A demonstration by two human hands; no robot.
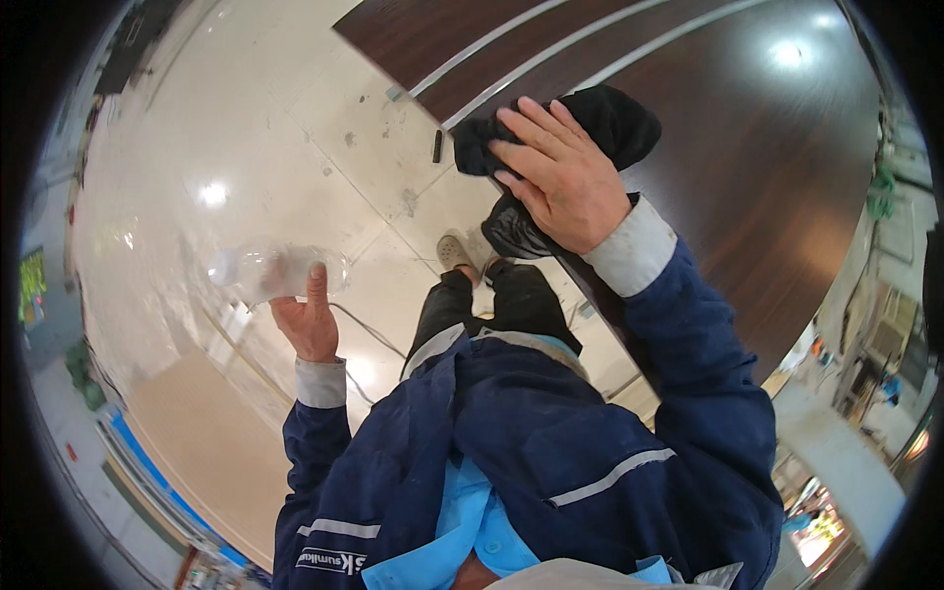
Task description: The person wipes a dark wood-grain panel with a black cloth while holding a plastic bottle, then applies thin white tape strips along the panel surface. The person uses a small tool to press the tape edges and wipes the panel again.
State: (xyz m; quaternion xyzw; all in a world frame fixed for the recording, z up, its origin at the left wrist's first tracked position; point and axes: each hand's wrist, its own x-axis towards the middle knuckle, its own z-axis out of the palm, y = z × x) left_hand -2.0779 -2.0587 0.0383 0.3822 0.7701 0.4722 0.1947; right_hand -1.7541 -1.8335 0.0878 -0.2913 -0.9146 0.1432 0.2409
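Room: pale tiled floor, glossy, scuffed in spots, wrinkled-looking glare on the left; clutter along the curved rim, mostly too blurred to name. Next, dark brown wood-grain panel, upper right, smooth and shiny, 1 bright lamp reflection near the top, 3 pale stripes running across its upper left part. Tan flat sheet at lower left, blue strip along its outer side.

Black cloth: soft, matte, bunched into folds, no pattern visible. Sits at the panel's left edge, main bulk on top, 1 thinner-looking fold hanging past the edge below the wrist. Right hand lies palm down on it, fingers spread slightly apart, thumb out to the side; navy sleeve, light cuff.

Clear bottle: see-through, lying sideways in the air over the floor, well apart from the panel, whitish narrower end pointing left. Contents: can't tell. Left hand is clamped around it, thumb on the near side, fingers blurred through the wall.

Smaller: 1 greyish clog on a foot, thin cable on the floor, 1 short black bar near the panel edge.
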